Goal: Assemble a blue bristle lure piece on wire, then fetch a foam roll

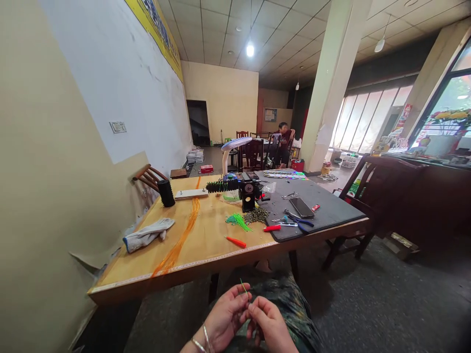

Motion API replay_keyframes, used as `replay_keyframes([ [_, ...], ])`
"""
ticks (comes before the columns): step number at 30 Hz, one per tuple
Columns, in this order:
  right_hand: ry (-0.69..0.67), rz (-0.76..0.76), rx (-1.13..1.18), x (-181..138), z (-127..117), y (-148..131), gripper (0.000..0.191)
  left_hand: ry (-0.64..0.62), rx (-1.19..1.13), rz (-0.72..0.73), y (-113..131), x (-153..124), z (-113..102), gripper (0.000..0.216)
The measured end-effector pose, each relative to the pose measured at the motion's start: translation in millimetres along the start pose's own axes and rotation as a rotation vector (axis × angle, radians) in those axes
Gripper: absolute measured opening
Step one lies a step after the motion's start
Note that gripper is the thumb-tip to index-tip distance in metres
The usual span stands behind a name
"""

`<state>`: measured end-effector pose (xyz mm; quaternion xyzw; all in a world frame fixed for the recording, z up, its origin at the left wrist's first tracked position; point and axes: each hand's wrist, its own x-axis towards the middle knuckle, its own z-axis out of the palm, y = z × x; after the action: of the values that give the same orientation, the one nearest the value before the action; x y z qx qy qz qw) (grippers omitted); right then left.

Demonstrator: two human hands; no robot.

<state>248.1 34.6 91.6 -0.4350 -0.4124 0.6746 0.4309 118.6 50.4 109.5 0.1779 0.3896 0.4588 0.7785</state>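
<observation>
Above my lap, in front of the table's near edge, my hands are close together. My left hand (228, 310), with bracelets on its wrist, has its thumb and fingers closed on a thin green strand (243, 285) whose tip points up. My right hand (268, 317) is pinched at the strand's lower end, by the left fingertips. Whatever its fingers hold there is too small to make out. On the table beyond lie similar green strands (242, 223), small teal pieces (231, 219) and a heap of small metallic pieces (257, 214).
A wooden table (217, 240) carries a black cranked device (248, 196), orange strands (189, 223), white gloves (147, 235), an orange-handled tool (236, 241) and a lamp (226, 159). Pliers (303, 225) and a phone (301, 207) lie on a dark mat (331, 211). A person (283, 144) sits behind.
</observation>
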Motion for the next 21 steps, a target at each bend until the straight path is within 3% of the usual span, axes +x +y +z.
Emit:
replay_keyframes([
  [21,0.022,0.031,0.013,-2,-2,-2,0.073,-0.011,0.05,0.072,3,-5,10,0.067],
])
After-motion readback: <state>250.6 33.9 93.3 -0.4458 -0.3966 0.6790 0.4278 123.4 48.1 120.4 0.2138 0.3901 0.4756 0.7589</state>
